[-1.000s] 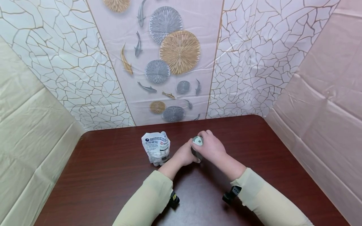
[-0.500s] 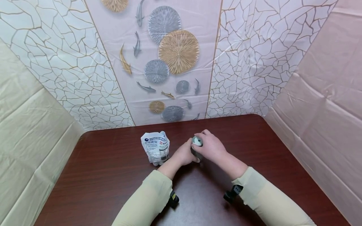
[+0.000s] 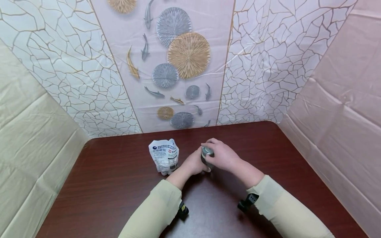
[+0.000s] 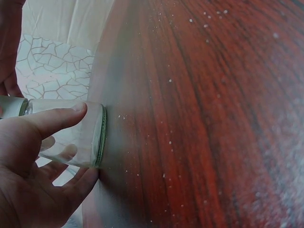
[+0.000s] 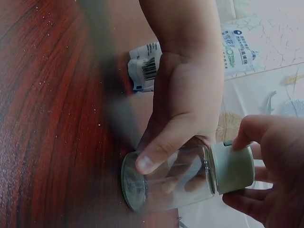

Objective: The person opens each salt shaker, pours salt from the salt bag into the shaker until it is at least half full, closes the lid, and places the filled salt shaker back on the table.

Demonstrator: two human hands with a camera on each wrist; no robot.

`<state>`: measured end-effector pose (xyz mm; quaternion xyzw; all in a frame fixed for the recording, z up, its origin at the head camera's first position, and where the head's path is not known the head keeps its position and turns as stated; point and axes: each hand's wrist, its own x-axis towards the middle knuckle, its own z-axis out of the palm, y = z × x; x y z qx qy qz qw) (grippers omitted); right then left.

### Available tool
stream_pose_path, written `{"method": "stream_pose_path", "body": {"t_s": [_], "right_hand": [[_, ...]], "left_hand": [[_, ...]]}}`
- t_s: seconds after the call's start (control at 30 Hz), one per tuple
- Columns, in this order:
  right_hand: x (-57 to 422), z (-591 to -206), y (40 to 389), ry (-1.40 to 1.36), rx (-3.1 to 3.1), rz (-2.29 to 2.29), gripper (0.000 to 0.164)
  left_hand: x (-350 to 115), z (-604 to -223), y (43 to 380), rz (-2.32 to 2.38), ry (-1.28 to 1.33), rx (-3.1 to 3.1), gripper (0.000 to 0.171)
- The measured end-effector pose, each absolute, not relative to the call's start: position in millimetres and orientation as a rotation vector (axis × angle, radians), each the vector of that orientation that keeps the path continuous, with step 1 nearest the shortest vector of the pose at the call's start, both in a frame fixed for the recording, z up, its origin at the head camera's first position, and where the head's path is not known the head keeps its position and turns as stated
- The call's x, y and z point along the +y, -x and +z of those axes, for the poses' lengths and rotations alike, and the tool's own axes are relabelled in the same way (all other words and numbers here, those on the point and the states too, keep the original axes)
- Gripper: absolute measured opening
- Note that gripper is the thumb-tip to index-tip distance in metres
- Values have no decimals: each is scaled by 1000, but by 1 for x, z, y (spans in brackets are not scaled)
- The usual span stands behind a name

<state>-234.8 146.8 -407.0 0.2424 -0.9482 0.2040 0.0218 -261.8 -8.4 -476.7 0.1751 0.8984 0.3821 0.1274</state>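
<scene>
A clear glass jar (image 5: 154, 197) with a pale green lid (image 5: 233, 167) stands upright on the table in front of me. My left hand (image 3: 193, 162) grips the jar's body, thumb on one side and fingers wrapped around the other. From above, my right hand (image 3: 224, 157) pinches the lid by its edge, thumb and fingers at opposite sides. In the head view both hands cover most of the jar (image 3: 203, 161). The left wrist view shows the jar's base down at the tabletop, with the thumb lying along the glass.
Left of the hands stands a white printed plastic bag (image 3: 164, 157). Small white grains (image 4: 170, 80) are scattered over the dark red-brown wooden table (image 3: 119, 198). Patterned cloth (image 3: 184, 96) hangs behind the far edge, with plain cloth walls at both sides.
My right hand has turned a little on the lid, its fingers shifting their hold, and the right forearm has moved slightly rightward. My left hand and the bag stay in place.
</scene>
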Motion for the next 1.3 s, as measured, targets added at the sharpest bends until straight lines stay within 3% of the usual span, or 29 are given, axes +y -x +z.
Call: {"method": "stream_pose_path", "body": {"t_s": [0.43,0.63,0.9,1.3], "right_hand": [[151,-413,236,-885,-2904,714,47],[145,-419,235,-653,-2866,745,46],[134,-413,234,-318,-2889,677,48],[132,-416,235,-268,-2920,670,43]], "left_hand": [[-8,-478,264,1069,-544,2601,88],[-8,-479,262,1096,-509,2607,93],[-8,-476,259,1169,-469,2589,82],[-8,-476,259,1178,-479,2596,80]]}}
